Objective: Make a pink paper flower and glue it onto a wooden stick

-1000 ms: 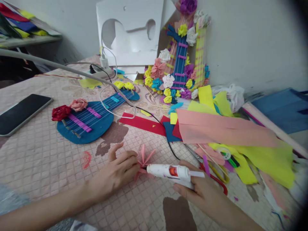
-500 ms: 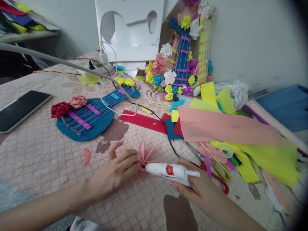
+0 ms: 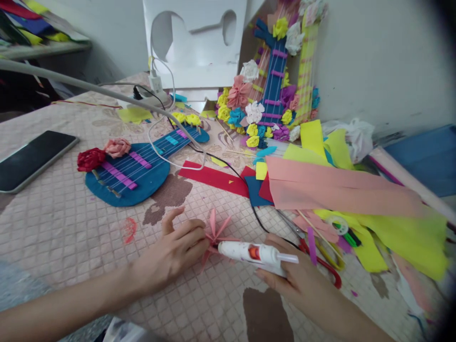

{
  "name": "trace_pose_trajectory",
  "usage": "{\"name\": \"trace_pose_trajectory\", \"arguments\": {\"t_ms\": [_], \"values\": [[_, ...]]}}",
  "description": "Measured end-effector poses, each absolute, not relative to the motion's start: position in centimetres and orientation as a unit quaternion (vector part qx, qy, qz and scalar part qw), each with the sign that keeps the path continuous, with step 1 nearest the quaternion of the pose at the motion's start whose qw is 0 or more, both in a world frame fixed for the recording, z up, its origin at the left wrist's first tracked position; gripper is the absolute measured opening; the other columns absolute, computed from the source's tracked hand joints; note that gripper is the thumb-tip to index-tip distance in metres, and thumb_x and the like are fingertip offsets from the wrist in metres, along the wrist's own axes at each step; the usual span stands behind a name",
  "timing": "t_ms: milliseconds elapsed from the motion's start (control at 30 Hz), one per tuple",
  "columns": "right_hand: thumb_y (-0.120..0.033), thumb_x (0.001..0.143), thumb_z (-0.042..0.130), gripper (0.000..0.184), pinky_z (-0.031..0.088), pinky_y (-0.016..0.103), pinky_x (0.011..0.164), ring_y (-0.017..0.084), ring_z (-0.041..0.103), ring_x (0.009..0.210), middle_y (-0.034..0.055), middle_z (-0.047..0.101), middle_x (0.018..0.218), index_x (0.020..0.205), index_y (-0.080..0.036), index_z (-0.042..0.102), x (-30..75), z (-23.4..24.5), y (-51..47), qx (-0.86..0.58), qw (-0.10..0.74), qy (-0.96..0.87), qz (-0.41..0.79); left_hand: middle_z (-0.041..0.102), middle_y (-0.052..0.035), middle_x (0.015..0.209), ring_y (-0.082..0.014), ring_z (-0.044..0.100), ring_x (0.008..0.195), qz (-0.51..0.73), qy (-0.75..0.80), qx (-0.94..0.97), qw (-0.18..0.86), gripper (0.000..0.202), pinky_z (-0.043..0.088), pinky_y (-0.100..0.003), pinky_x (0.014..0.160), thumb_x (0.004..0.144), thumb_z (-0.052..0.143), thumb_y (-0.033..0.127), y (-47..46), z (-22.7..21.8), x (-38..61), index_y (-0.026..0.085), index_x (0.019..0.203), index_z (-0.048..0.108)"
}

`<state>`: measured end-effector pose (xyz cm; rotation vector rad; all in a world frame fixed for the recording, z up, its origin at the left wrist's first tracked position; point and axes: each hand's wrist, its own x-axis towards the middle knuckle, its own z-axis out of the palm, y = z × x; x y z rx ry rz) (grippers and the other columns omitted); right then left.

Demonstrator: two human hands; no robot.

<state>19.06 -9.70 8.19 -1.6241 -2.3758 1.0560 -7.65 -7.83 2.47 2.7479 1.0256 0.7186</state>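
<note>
A small pink paper flower (image 3: 215,230) with spread strips lies on the patterned tablecloth (image 3: 64,232). My left hand (image 3: 173,251) presses it down, fingertips pinched on its left side. My right hand (image 3: 295,278) grips a white glue gun (image 3: 254,253) lying sideways, its nozzle touching the flower's centre. The gun's black cord (image 3: 249,204) runs back across the cloth.
A blue paper guitar (image 3: 130,168) with a red and a pink rose lies at left, a phone (image 3: 30,159) beyond it. A flowered guitar (image 3: 272,90) leans on the wall. Pink, yellow and red paper sheets (image 3: 338,190), scissors (image 3: 320,263) and a tape roll (image 3: 337,224) crowd the right.
Both hands, the flower and the glue gun stay as they were. Only my view has shifted slightly.
</note>
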Motion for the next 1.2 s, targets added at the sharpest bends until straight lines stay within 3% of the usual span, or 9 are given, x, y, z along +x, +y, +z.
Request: {"name": "trace_pose_trajectory", "arguments": {"t_ms": [267,500,733,933,1200], "values": [[-0.028,0.086,0.053,0.008,0.04,0.024,0.057,0.013,0.052,0.066,-0.0018,0.055,0.079,0.08,-0.023,0.05,19.5,8.0,-9.7,-0.544,0.045,-0.748,0.377,0.065,0.0014,0.09,-0.0159,0.051,0.104,0.232,0.34,0.91,0.058,0.025,0.004,-0.049,0.111,0.097,0.036,0.016,-7.7,2.5,-7.7,0.021,0.102,0.06],[-0.032,0.084,0.054,0.014,0.045,0.025,0.063,0.015,0.056,0.069,-0.0016,0.059,0.076,0.073,-0.023,0.052,19.8,7.9,-9.7,-0.554,0.079,-0.747,0.358,0.064,0.0011,0.09,-0.0159,0.051,0.103,0.22,0.349,0.91,0.04,0.026,0.005,-0.051,0.111,0.098,0.035,0.018,-7.8,2.4,-7.5,0.021,0.1,0.06],[-0.038,0.082,0.055,0.016,0.045,0.024,0.054,0.016,0.057,0.064,-0.0004,0.063,0.074,0.086,-0.023,0.061,20.2,7.8,-9.3,-0.569,0.101,-0.726,0.374,0.064,0.0012,0.086,-0.0164,0.051,0.1,0.231,0.351,0.907,0.034,0.024,0.006,-0.05,0.111,0.098,0.038,0.02,-7.7,2.5,-7.2,0.02,0.098,0.061],[-0.042,0.082,0.052,0.027,0.044,0.026,0.051,0.018,0.058,0.062,0.0023,0.064,0.071,0.085,-0.019,0.065,20.2,8.7,-6.8,-0.61,0.178,-0.705,0.314,0.062,0.0006,0.085,-0.0163,0.051,0.098,0.24,0.345,0.907,0.026,0.027,0.007,-0.05,0.111,0.098,0.034,0.016,-7.6,2.6,-7.0,0.02,0.095,0.061],[-0.042,0.081,0.052,0.034,0.044,0.031,0.065,0.021,0.058,0.075,0.007,0.065,0.085,0.099,-0.014,0.062,18.9,7.2,3.8,-0.592,0.344,-0.697,0.213,0.061,0.0013,0.09,-0.0144,0.05,0.098,0.224,0.342,0.913,0.008,0.033,0.0,-0.049,0.112,0.098,0.028,0.012,-7.5,2.8,-6.9,0.021,0.089,0.059]]}}
